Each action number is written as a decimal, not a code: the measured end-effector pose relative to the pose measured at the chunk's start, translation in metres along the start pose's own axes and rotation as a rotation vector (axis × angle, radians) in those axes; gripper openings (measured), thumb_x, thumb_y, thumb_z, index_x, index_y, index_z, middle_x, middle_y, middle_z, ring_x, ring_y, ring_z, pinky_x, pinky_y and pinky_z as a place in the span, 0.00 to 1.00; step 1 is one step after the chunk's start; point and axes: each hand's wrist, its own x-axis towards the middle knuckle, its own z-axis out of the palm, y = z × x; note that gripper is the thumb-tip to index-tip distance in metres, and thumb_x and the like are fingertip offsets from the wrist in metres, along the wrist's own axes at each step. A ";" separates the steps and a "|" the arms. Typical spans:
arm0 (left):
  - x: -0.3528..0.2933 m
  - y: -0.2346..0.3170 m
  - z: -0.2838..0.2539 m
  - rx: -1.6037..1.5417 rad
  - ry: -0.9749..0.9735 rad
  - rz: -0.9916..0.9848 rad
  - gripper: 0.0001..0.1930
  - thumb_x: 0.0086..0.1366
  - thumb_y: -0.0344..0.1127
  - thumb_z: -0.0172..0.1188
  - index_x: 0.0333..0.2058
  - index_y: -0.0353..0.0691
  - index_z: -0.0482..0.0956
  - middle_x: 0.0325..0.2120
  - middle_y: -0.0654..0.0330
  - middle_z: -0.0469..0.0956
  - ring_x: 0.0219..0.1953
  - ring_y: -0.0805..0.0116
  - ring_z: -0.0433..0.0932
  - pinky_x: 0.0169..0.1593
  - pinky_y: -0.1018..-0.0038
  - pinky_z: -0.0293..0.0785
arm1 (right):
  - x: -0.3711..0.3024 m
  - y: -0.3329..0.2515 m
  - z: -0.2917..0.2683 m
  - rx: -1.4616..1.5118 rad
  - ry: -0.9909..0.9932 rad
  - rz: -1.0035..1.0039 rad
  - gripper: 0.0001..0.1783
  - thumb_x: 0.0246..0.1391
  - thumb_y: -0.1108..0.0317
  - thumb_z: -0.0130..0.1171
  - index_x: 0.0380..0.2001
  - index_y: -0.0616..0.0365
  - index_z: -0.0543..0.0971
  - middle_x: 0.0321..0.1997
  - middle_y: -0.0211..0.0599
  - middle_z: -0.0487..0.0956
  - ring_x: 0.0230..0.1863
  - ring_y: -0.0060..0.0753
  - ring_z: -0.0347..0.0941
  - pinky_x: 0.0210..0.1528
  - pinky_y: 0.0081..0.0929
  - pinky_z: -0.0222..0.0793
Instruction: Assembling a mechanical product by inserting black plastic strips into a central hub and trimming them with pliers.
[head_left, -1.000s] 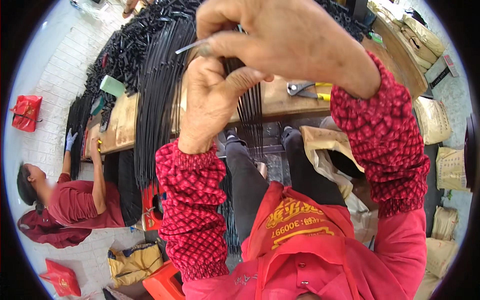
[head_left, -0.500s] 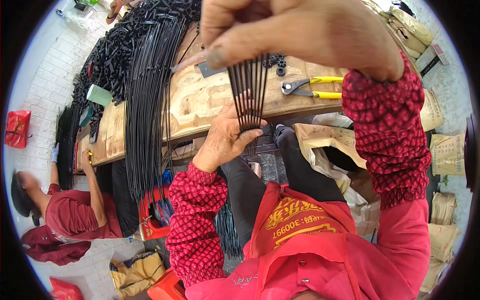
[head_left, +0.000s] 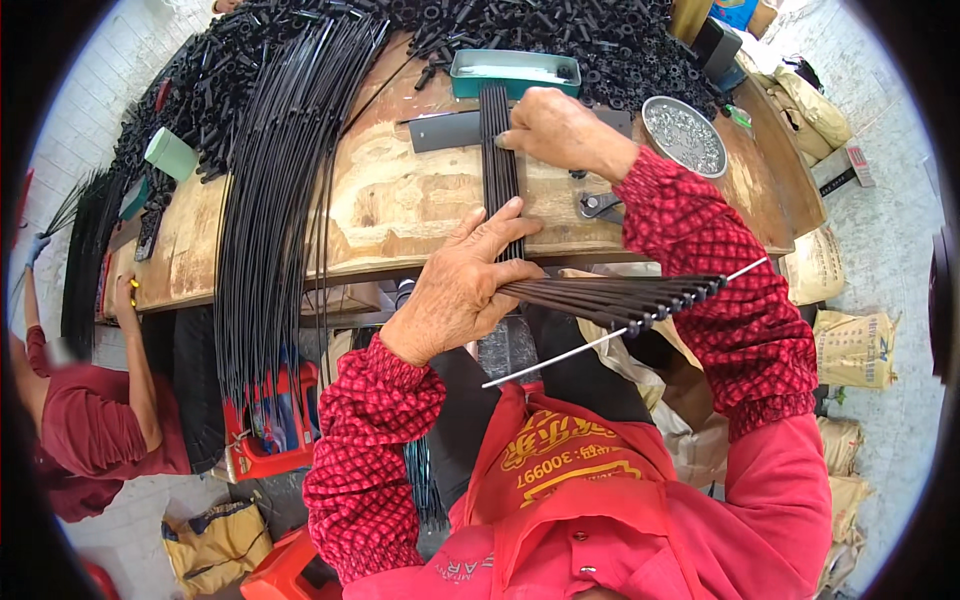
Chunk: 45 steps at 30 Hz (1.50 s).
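Observation:
My left hand [head_left: 460, 280] is closed around a bundle of thin black rods [head_left: 503, 190], its fingers lying across them at the table's front edge. The far part of the bundle runs over the wooden table. From under my fingers, more black rods [head_left: 610, 295] fan out to the right, their ends lined up along a thin white rod [head_left: 570, 354] that slants above my lap. My right hand [head_left: 570, 130] is curled against the far part of the bundle, thumb at its edge; its inner fingers are hidden.
On the table [head_left: 380, 210] lie end-cutting pliers [head_left: 600, 206], a dark flat strip [head_left: 445, 131], a teal tray [head_left: 515, 72] and a round dish of small metal pieces [head_left: 685, 135]. Long black rods [head_left: 275, 190] overhang the left. Black plastic parts [head_left: 590, 40] heap behind. A co-worker [head_left: 110, 410] sits left.
My right hand has moved down and away to the table. The black rods now lie over the table, with a fanned part and white rod to the right. The pliers are partly covered.

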 end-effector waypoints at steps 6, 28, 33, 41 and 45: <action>0.002 0.007 -0.011 -0.023 -0.008 0.002 0.19 0.45 0.27 0.63 0.40 0.45 0.80 0.55 0.54 0.68 0.65 0.53 0.57 0.66 0.51 0.55 | 0.013 -0.006 -0.011 -0.036 -0.160 0.023 0.18 0.48 0.59 0.63 0.23 0.67 0.80 0.24 0.54 0.77 0.28 0.47 0.75 0.34 0.40 0.72; 0.005 0.008 -0.011 -0.023 -0.070 -0.055 0.19 0.50 0.34 0.64 0.43 0.47 0.82 0.62 0.55 0.63 0.67 0.53 0.56 0.65 0.51 0.53 | 0.095 0.056 -0.006 -0.322 -0.053 -0.005 0.10 0.46 0.70 0.53 0.28 0.61 0.82 0.35 0.51 0.80 0.41 0.53 0.77 0.44 0.41 0.73; 0.005 0.007 -0.012 -0.020 -0.072 -0.058 0.18 0.50 0.33 0.64 0.43 0.47 0.82 0.62 0.55 0.64 0.67 0.54 0.56 0.65 0.52 0.54 | 0.091 0.067 -0.003 -0.232 0.046 -0.076 0.08 0.42 0.71 0.54 0.23 0.57 0.83 0.30 0.49 0.80 0.36 0.50 0.78 0.40 0.39 0.73; 0.000 0.019 -0.008 -0.035 -0.079 -0.066 0.18 0.48 0.26 0.62 0.41 0.46 0.83 0.61 0.55 0.65 0.66 0.55 0.58 0.65 0.53 0.56 | 0.074 0.062 -0.021 -0.142 0.331 -0.274 0.09 0.51 0.65 0.54 0.30 0.56 0.81 0.28 0.43 0.80 0.32 0.46 0.78 0.37 0.38 0.72; -0.002 0.017 -0.006 0.008 -0.084 -0.062 0.19 0.47 0.24 0.61 0.40 0.45 0.83 0.61 0.54 0.65 0.66 0.55 0.59 0.64 0.53 0.56 | 0.052 0.053 -0.026 0.056 0.192 -0.280 0.10 0.51 0.67 0.54 0.31 0.57 0.83 0.29 0.50 0.80 0.33 0.47 0.79 0.39 0.37 0.73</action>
